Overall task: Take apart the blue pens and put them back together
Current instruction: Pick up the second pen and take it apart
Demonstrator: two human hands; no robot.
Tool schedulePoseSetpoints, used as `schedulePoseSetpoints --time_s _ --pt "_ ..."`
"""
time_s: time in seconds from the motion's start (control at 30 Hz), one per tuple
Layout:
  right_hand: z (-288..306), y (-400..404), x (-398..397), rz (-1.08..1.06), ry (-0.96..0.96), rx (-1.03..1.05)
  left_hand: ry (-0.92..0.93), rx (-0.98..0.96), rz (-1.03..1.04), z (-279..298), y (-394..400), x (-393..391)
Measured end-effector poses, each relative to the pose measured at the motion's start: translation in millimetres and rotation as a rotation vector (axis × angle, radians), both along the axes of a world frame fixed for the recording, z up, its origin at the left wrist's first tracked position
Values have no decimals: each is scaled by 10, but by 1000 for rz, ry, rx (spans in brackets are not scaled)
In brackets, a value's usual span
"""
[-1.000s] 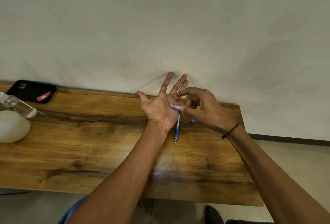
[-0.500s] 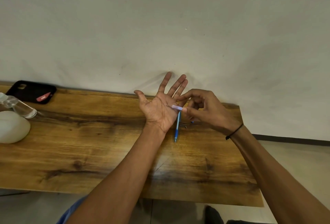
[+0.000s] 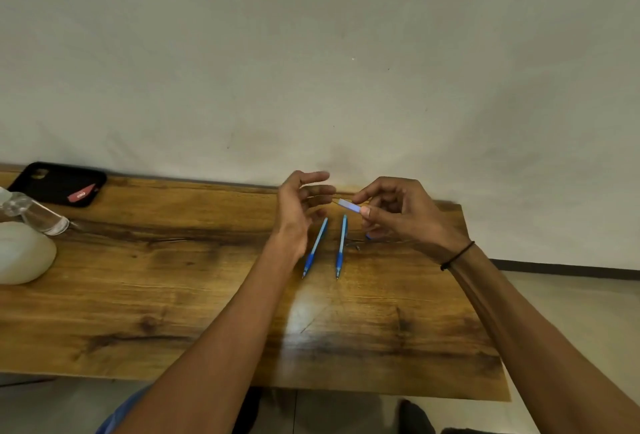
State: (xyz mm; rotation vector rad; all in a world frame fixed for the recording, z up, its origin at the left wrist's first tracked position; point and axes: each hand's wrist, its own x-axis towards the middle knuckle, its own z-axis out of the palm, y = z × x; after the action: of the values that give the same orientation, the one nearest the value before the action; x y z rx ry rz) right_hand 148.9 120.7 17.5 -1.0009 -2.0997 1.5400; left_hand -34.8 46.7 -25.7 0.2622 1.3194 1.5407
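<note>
Far left, a phone [image 3: 57,184], a clear bottle [image 3: 34,214] and a white blob [image 3: 20,253] are sitting on the table [image 3: 173,278]. The left hand [image 3: 299,207] is hovering with fingers loosely spread, gripping nothing. Below it two blue pens [image 3: 314,248] are lying side by side on the wood, close but not touching. The right hand [image 3: 401,215] is pinching a short pale-blue pen piece [image 3: 349,206] between thumb and fingers, up above the pens.
</note>
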Motion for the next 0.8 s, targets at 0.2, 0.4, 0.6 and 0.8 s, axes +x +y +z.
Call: schedulePoseSetpoints --time_s 0.2,0.4,0.6,0.8 --pt "11 16 33 -9 19 -26 375 -75 -190 71 -121 -367" --pt "-10 32 87 -13 49 -77 487 118 -291 126 -169 -515" --pt "-13 43 90 -15 60 -73 637 200 -343 138 -130 -473" --pt "-4 45 79 -20 52 -77 640 206 -369 136 -133 -487"
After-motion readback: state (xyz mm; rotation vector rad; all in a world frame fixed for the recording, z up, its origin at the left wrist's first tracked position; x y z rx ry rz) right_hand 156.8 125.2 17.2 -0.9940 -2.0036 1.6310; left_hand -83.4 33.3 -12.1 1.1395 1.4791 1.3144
